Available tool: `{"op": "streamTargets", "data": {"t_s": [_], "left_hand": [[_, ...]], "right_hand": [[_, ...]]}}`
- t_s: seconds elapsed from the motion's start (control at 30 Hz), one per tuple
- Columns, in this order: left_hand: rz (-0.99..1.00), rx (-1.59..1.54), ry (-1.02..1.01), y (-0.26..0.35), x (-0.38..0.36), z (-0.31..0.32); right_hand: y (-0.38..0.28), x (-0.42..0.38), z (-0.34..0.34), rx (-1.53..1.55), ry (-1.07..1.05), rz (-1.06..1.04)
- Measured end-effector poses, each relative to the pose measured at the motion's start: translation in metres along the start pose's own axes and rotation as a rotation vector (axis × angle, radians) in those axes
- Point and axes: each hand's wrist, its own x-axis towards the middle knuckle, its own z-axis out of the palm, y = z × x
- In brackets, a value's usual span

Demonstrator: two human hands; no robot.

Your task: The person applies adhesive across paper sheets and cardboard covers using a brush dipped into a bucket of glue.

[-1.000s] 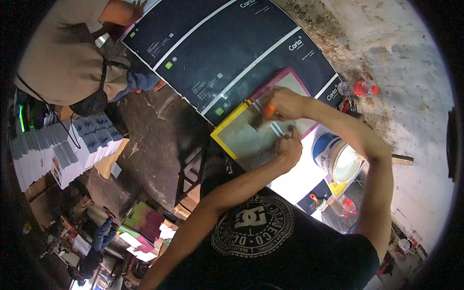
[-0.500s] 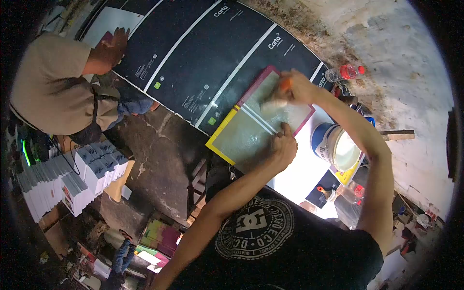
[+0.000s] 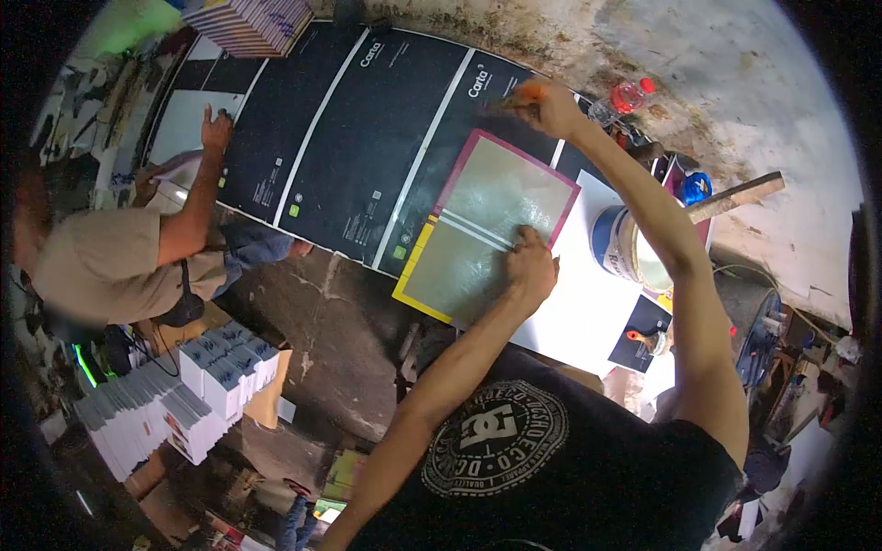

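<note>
A cover (image 3: 464,253) lies under the left hand (image 3: 531,269); the right hand (image 3: 548,108), with a brush (image 3: 505,107) in it, is beyond its far edge, over the table sheets (image 3: 340,129). To the left hand's right come a paper sheet (image 3: 588,303), then a bucket (image 3: 610,241), a second brush (image 3: 654,342) nearer the body. Well left of both hands are paper stacks (image 3: 138,418) and another person (image 3: 101,262).

Stained pale wall (image 3: 735,101), dark scuffed floor (image 3: 322,354)

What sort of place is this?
Probably a bookbinding or printing workshop: paper stacks, a bucket and, under the left hand, a panel bordered in pink and yellow.
</note>
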Motion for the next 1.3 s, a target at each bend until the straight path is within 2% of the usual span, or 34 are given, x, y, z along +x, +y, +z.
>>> {"op": "streamTargets", "data": {"t_s": [0.03,0.1,0.17,0.27,0.3,0.37,0.4,0.43,0.5,0.53,0.6,0.67,0.7,0.8,0.93,0.97,1.0,1.07,1.1,1.13,1.17,1.2,1.3], "left_hand": [[0.007,-0.006,0.001,-0.003,-0.001,0.000],[0.017,0.008,0.032,-0.003,-0.003,-0.004],[0.030,0.009,0.015,-0.002,-0.006,-0.006],[0.019,-0.007,-0.042,0.000,-0.002,-0.012],[0.012,-0.013,-0.055,0.001,-0.002,-0.018],[0.013,-0.025,-0.051,-0.004,-0.004,-0.021],[0.027,-0.035,-0.032,-0.007,-0.003,-0.018],[0.047,-0.049,-0.019,-0.010,-0.002,-0.012],[0.129,-0.121,-0.141,-0.034,0.018,-0.005],[0.169,-0.153,-0.202,-0.049,0.029,-0.010],[0.128,-0.302,0.108,-0.075,0.042,-0.049],[0.228,-0.044,0.069,-0.097,0.076,-0.081],[0.264,0.034,0.002,-0.106,0.086,-0.086],[0.352,0.219,-0.167,-0.124,0.108,-0.096],[0.442,0.276,-0.314,-0.130,0.128,-0.101],[0.472,0.292,-0.344,-0.134,0.135,-0.103],[0.507,0.278,-0.433,-0.139,0.142,-0.106],[0.576,0.246,-0.605,-0.142,0.170,-0.112],[0.594,0.179,-0.657,-0.140,0.188,-0.111],[0.597,0.102,-0.716,-0.142,0.201,-0.106],[0.587,0.024,-0.784,-0.149,0.208,-0.098],[0.455,0.021,-0.849,-0.144,0.212,-0.096],[0.403,0.017,-0.854,-0.147,0.219,-0.073]], "right_hand": [[0.004,0.003,-0.001,0.052,0.066,0.039],[-0.005,-0.019,-0.005,0.169,-0.026,0.225],[-0.028,-0.053,-0.008,0.253,-0.094,0.289],[-0.062,-0.093,-0.017,0.085,-0.007,0.235],[-0.050,-0.098,-0.018,0.022,-0.032,0.417],[-0.004,-0.124,-0.010,-0.152,0.169,0.486],[-0.023,-0.120,-0.036,-0.297,0.274,0.490],[-0.030,-0.125,-0.051,-0.235,0.363,0.570],[-0.043,-0.140,-0.070,-0.108,0.481,0.758],[-0.068,-0.142,-0.080,-0.058,0.556,0.729],[-0.097,-0.154,-0.074,0.084,0.571,0.833],[-0.111,-0.165,-0.044,-0.043,0.595,0.857],[-0.100,-0.175,-0.014,0.031,0.523,0.941],[-0.101,-0.188,0.002,-0.240,0.486,1.078],[-0.167,-0.176,-0.042,-0.178,0.634,1.277],[-0.194,-0.169,-0.048,-0.126,0.612,1.210],[-0.207,-0.170,-0.028,-0.016,0.782,1.071],[-0.238,-0.165,0.007,-0.042,0.691,0.784],[-0.260,-0.152,0.011,-0.053,0.573,0.679],[-0.278,-0.137,0.019,-0.081,0.346,0.777],[-0.289,-0.126,0.030,-0.131,0.303,0.792],[-0.295,-0.115,0.040,-0.185,0.269,0.804],[-0.302,-0.088,0.096,-0.123,0.397,0.987]]}}
